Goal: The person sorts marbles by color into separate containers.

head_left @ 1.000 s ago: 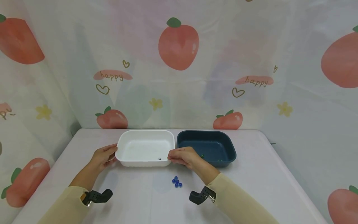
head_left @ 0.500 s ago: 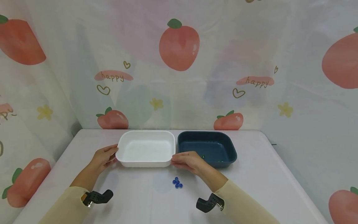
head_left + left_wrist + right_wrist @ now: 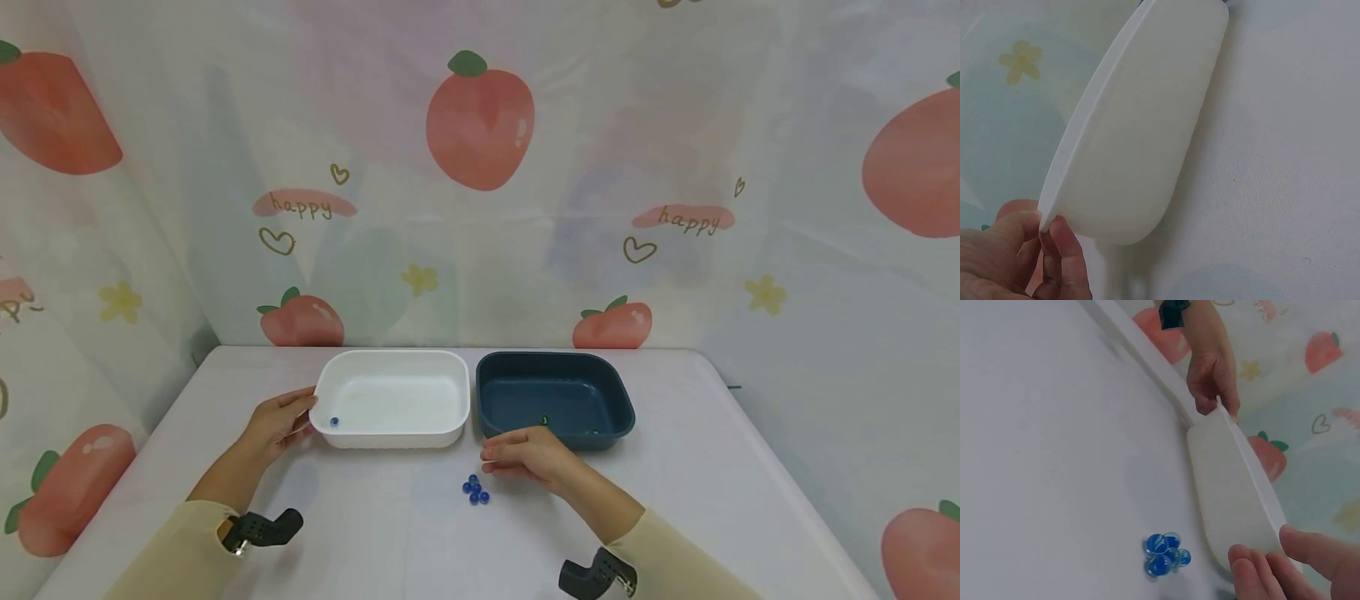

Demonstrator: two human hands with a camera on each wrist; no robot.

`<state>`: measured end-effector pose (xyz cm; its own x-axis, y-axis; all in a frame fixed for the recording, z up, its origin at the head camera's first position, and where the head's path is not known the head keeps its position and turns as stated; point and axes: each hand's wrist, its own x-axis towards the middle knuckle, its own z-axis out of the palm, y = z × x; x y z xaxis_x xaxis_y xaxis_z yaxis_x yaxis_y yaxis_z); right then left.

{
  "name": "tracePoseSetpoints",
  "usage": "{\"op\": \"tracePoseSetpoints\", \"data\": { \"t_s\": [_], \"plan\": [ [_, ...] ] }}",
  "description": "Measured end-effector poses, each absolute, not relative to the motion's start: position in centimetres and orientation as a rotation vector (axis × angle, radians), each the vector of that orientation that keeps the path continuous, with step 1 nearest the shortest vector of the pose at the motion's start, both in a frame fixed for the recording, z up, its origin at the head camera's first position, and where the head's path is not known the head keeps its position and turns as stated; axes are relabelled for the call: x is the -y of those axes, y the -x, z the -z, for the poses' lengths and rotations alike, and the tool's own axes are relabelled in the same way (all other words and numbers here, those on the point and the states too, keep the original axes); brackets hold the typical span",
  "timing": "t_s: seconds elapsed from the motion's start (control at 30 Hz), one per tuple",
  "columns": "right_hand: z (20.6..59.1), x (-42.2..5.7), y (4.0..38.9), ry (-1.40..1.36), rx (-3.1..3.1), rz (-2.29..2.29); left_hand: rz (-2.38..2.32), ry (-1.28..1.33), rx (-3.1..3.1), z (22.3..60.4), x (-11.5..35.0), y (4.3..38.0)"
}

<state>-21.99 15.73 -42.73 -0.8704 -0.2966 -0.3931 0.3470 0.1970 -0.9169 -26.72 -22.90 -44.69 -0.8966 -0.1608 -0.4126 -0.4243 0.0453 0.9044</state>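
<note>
My left hand (image 3: 281, 423) pinches the left rim of a white plastic basin (image 3: 390, 439); the left wrist view has the thumb on one side of the rim and curled fingers (image 3: 1072, 253) on the other. A single small bluish marble (image 3: 334, 422) lies inside, near the basin's left end. My right hand (image 3: 528, 457) hovers in front of the dark blue basin (image 3: 611, 392), fingers loosely bent, nothing between them. Just left of those fingertips, a cluster of blue marbles (image 3: 1161, 555) lies on the table.
Inside the dark blue basin, a green marble (image 3: 544, 420) lies near its front wall. Both basins stand side by side at the back of the white-covered table (image 3: 360, 533). A fruit-print cloth (image 3: 480, 250) hangs right behind them.
My right hand has left the white basin's right end, moving right and nearer to me. The marble inside has gone from the right end to the left. The left hand keeps its place.
</note>
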Motion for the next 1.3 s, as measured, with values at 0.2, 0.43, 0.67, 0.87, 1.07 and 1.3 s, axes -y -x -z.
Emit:
{"op": "tracePoseSetpoints", "data": {
  "t_s": [0.2, 0.43, 0.67, 0.87, 1.07, 1.3],
  "plan": [
    [43.6, -16.4, 21.0, -0.035, -2.030, 1.715, -1.945, 0.628, -2.113, 44.9, 22.9, 26.8],
    [45.0, -16.5, 20.2, -0.065, -2.121, 1.658, -1.961, 0.639, -2.116, 45.0, 22.9, 26.9],
    [45.5, -16.0, 19.6, -0.084, -2.208, 1.626, -1.925, 0.637, -2.131, 45.1, 22.9, 27.1],
    [46.0, -15.6, 19.6, -0.081, -2.270, 1.587, -1.926, 0.627, -2.122, 45.2, 23.0, 27.1],
    [46.2, -15.3, 19.4, -0.030, -2.396, 1.513, -1.917, 0.636, -2.123, 45.1, 23.0, 27.2],
    [46.4, -15.0, 19.2, 0.017, -2.438, 1.516, -1.937, 0.634, -2.112, 44.9, 22.9, 27.0]
  ]
}}
